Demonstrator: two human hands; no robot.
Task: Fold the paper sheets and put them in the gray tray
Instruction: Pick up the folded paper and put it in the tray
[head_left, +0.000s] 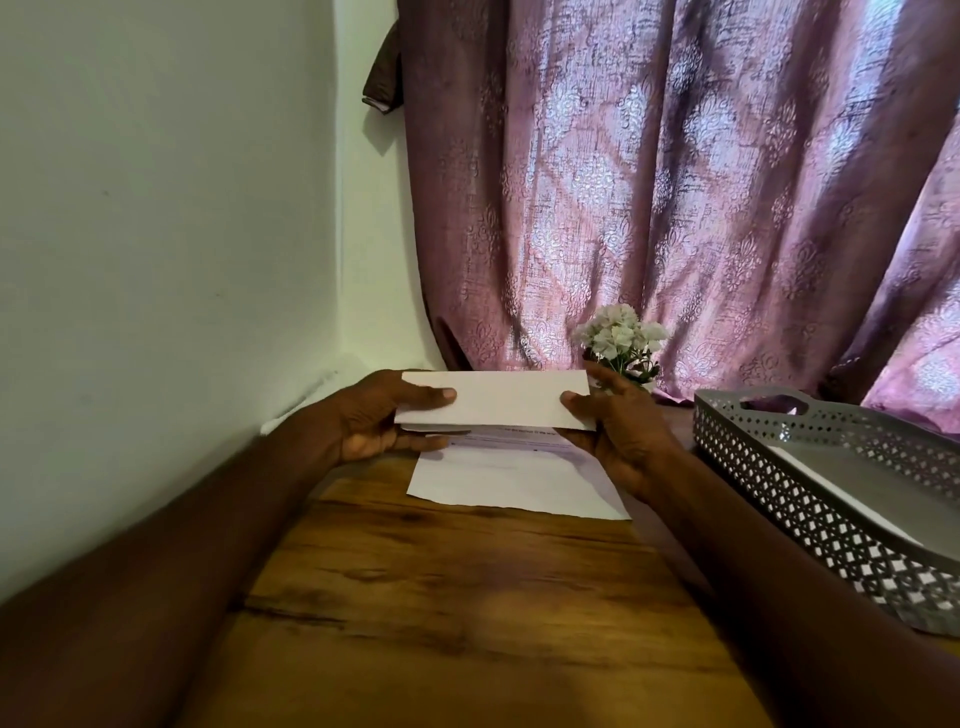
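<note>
1. above the far part of the wooden table (467, 597), you hold a folded paper sheet (496, 399) lifted off the surface, a long narrow white strip lying roughly level between your hands.
2. your left hand (371, 415) grasps the strip's left end, thumb lying on top and fingers curled underneath; your right hand (621, 426) pinches the right end the same way.
3. under the strip, an unfolded sheet (514, 478) lies flat on the table, with faint print near its far edge.
4. the gray tray (810, 499) sits to your right, near your right forearm, its perforated wall facing you; something white and flat seems to lie inside it, likely paper, though i cannot tell for sure.
5. judge the strip as very light and thin, stiffer along its length now that layers are stacked, but still ready to spring open at the loose edge visible along the bottom left.
6. keep hold at the two short ends, or shift one hand to pinch the middle across all layers, so that the folds stay closed on the way to the tray.
7. press only lightly: hard pinching would likely crease or crumple it, and dry paper can slip from a loose grip.
8. the flat sheet will probably be floppy, so lift it by an edge or a corner.
</note>
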